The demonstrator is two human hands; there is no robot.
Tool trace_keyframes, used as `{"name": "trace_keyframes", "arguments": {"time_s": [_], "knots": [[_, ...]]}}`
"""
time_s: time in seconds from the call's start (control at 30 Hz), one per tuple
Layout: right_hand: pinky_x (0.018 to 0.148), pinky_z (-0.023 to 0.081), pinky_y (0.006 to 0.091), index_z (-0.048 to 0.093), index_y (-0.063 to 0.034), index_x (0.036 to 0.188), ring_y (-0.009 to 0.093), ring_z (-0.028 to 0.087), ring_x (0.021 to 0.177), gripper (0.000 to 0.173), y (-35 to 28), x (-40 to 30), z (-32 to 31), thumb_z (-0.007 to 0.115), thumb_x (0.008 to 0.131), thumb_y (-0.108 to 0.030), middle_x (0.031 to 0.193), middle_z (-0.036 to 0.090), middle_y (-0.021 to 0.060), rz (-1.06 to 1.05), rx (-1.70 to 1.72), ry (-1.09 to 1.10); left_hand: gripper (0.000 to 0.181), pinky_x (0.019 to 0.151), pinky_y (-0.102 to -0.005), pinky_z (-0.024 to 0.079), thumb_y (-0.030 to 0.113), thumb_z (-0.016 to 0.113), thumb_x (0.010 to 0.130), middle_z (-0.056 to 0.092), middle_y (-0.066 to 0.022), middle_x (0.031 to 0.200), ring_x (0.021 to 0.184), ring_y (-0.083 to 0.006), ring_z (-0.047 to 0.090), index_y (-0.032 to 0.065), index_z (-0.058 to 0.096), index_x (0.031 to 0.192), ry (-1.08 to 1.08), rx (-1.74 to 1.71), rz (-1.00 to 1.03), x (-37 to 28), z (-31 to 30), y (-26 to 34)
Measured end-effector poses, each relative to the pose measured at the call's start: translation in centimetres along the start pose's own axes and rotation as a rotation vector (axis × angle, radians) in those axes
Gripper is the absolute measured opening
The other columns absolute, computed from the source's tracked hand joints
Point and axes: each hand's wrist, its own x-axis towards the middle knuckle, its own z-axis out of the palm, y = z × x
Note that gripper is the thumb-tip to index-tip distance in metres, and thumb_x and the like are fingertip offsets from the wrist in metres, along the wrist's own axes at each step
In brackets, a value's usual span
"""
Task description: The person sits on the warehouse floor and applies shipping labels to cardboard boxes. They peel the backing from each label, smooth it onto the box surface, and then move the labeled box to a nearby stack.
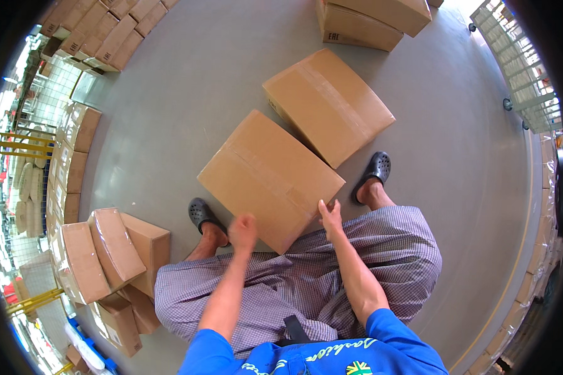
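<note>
Between my feet, a taped cardboard box (270, 180) rests on the floor, turned at an angle. Its top is closed, with clear tape along the middle. A second taped cardboard box (330, 108) lies just beyond it, their near sides close together. My left hand (243, 232) is blurred and curled at the near left edge of the closer box; whether it touches the box cannot be told. My right hand (330, 216) is at that box's right corner, fingers apart, thumb and fingertips near the edge, not closed around it.
Cardboard boxes (152, 248) are piled at the left, with more box stacks (117, 42) at the upper left. Other boxes (361, 28) stand at the top. A wheeled wire cage cart (516, 65) is at the upper right. My feet in black clogs (201, 213) flank the closer box.
</note>
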Motion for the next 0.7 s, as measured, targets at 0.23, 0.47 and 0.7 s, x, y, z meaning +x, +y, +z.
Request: {"name": "trace_keyframes", "arguments": {"time_s": [0.23,0.47,0.7], "knots": [[0.101,0.044,0.0425,0.028,-0.0023,0.150,0.026,0.048,0.129,0.081,0.9,-3.4,1.3,0.064,0.095,-0.048,0.144,0.045,0.0146,0.160,0.090,-0.061,0.074,0.116,-0.0465,0.029,0.045,0.066,0.089,0.041,-0.0292,0.146,0.141,-0.0411,0.034,-0.0016,0.044,0.142,0.038,0.270,-0.061,15.8,-4.1,-8.4],[0.108,0.038,0.0393,0.031,0.0038,0.147,0.029,0.048,0.129,0.078,-2.9,2.0,0.8,0.065,0.095,-0.043,0.141,0.048,0.0198,-0.303,0.028,0.163,0.088,0.119,-0.0444,0.026,0.056,0.066,0.086,0.035,-0.0240,0.154,0.147,-0.0371,0.025,0.0024,0.038,0.149,-0.122,0.176,-0.182,20.4,-3.2,-7.4],[0.112,0.033,0.0392,0.023,-0.0014,0.153,0.031,0.042,0.135,0.102,-3.7,1.8,3.6,0.067,0.085,-0.063,0.147,0.044,0.0189,0.049,0.212,0.178,0.080,0.103,-0.0442,0.043,0.058,0.070,0.081,0.058,-0.0233,0.130,0.122,-0.0372,0.053,-0.0010,0.055,0.132,-0.009,-0.012,-0.180,20.1,-2.5,-9.8]]}}
